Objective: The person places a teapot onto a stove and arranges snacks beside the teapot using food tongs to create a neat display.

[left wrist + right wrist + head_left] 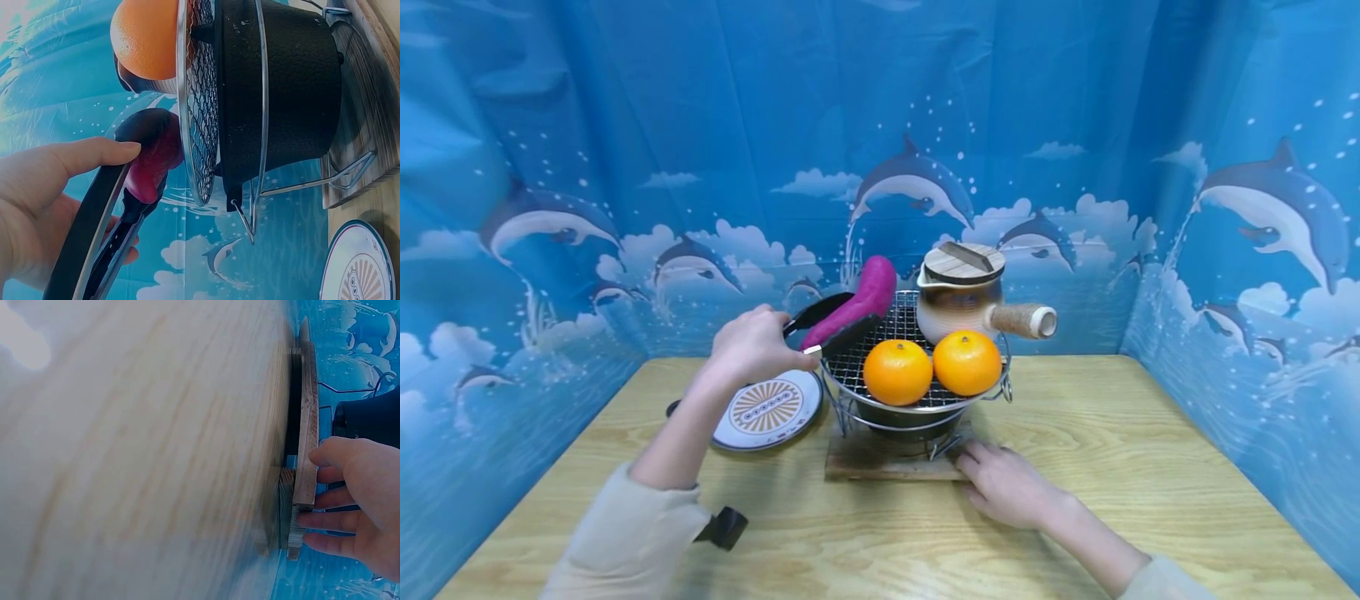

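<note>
My left hand point(756, 346) grips a pair of black-tipped tongs point(100, 219), thumb on one arm and fingers behind the other. Clamped between the tongs' tips is a curved purple sweet potato point(874, 287), tilted over the left edge of the round wire grill rack point(904, 321). In the left wrist view the sweet potato's end is right at the mesh. My right hand point(1011, 487) holds the front right corner of the wooden board point(880, 468) under the black stove point(287, 87). Its thumb and fingertips press the board's edges in the right wrist view.
Two oranges point(897, 372) sit at the rack's front. Behind them stands a clay teapot point(958, 310) with a wooden lid, its rope-wrapped handle point(1018, 319) jutting right past the rack. A patterned plate point(808, 396) lies left of the stove. A blue dolphin curtain point(737, 167) encloses the table.
</note>
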Tool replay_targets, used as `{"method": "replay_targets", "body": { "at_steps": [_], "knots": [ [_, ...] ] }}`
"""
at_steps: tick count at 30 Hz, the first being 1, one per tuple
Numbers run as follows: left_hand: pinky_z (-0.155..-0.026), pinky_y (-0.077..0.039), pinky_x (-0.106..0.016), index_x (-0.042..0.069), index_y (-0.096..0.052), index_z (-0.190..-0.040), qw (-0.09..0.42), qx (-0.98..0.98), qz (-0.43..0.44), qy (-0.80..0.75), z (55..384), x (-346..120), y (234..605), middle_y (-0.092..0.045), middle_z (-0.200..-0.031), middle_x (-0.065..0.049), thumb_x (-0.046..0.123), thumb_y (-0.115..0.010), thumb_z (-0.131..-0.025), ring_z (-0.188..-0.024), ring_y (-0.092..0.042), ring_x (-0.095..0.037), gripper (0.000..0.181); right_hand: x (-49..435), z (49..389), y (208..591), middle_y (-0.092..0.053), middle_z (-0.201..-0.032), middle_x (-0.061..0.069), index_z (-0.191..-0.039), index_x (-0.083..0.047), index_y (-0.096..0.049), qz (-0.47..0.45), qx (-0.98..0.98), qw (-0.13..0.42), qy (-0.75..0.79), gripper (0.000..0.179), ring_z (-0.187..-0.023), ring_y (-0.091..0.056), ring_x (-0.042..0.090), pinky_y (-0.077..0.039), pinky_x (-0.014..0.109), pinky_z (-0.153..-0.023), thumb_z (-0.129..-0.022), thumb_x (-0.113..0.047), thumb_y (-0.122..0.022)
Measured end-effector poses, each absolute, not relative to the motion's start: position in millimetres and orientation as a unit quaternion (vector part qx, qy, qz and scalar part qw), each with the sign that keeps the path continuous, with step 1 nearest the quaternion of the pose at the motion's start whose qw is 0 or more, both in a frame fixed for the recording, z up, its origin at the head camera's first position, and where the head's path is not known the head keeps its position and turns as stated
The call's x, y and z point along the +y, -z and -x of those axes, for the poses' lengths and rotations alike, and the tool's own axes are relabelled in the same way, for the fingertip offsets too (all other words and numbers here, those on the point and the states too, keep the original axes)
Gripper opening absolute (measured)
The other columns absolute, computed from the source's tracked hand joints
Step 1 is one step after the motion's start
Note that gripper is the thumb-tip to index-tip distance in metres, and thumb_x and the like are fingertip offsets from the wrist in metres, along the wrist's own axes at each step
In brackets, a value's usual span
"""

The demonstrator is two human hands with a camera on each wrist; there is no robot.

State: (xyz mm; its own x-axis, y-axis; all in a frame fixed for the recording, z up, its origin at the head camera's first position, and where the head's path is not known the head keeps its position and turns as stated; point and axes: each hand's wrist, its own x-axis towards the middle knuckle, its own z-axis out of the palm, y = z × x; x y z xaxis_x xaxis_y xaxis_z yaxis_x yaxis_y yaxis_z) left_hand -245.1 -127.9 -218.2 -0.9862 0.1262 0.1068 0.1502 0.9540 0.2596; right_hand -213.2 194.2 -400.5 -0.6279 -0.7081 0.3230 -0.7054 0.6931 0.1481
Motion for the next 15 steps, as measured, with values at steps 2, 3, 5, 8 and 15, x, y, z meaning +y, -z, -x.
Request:
{"method": "replay_targets", "body": {
  "at_steps": [2, 3, 5, 8, 15],
  "knots": [
    [-0.075, -0.045, -0.042, -0.003, -0.048, -0.131, 0.044, -0.987, 0.071, 0.135, 246.0, -127.1, 218.5, -0.054, -0.115, -0.019, 0.044, -0.073, -0.072, -0.095, -0.05, -0.031, 0.079, 194.2, 213.3, 400.5, -0.058, -0.102, 0.011, -0.095, -0.005, -0.063, -0.391, -0.903, 0.179, 0.004, 0.024, -0.086, -0.058, 0.024, -0.051, 0.038, -0.07, -0.078, -0.02, -0.068],
    [-0.075, -0.045, -0.042, -0.002, -0.049, -0.131, 0.044, -0.987, 0.071, 0.136, 246.2, -126.7, 218.6, -0.054, -0.115, -0.018, 0.044, -0.073, -0.072, -0.095, -0.05, -0.03, 0.079, 194.2, 213.3, 400.4, -0.058, -0.103, 0.012, -0.095, -0.005, -0.063, -0.39, -0.903, 0.179, 0.004, 0.024, -0.087, -0.058, 0.024, -0.051, 0.038, -0.071, -0.078, -0.02, -0.068],
    [-0.075, -0.045, -0.042, -0.002, -0.049, -0.13, 0.042, -0.987, 0.072, 0.137, 246.7, -125.6, 218.6, -0.054, -0.115, -0.018, 0.043, -0.074, -0.071, -0.095, -0.05, -0.03, 0.079, 194.3, 213.1, 400.4, -0.058, -0.103, 0.012, -0.095, -0.005, -0.063, -0.39, -0.904, 0.177, 0.005, 0.024, -0.087, -0.058, 0.024, -0.051, 0.038, -0.071, -0.078, -0.02, -0.069],
    [-0.077, -0.045, -0.043, -0.002, -0.049, -0.131, 0.041, -0.987, 0.074, 0.138, 247.4, -123.7, 218.7, -0.054, -0.115, -0.018, 0.043, -0.074, -0.071, -0.096, -0.05, -0.031, 0.079, 194.2, 212.7, 400.5, -0.058, -0.103, 0.012, -0.096, -0.005, -0.063, -0.389, -0.904, 0.177, 0.005, 0.025, -0.087, -0.058, 0.024, -0.051, 0.038, -0.071, -0.078, -0.021, -0.069],
    [-0.078, -0.045, -0.043, -0.001, -0.048, -0.132, 0.031, -0.986, 0.077, 0.142, 250.4, -120.0, 219.9, -0.053, -0.118, -0.018, 0.043, -0.075, -0.07, -0.098, -0.05, -0.031, 0.081, 193.9, 212.2, 401.0, -0.058, -0.103, 0.012, -0.096, -0.005, -0.062, -0.386, -0.906, 0.172, 0.004, 0.025, -0.087, -0.058, 0.024, -0.051, 0.039, -0.072, -0.078, -0.021, -0.068]
  ]
}}
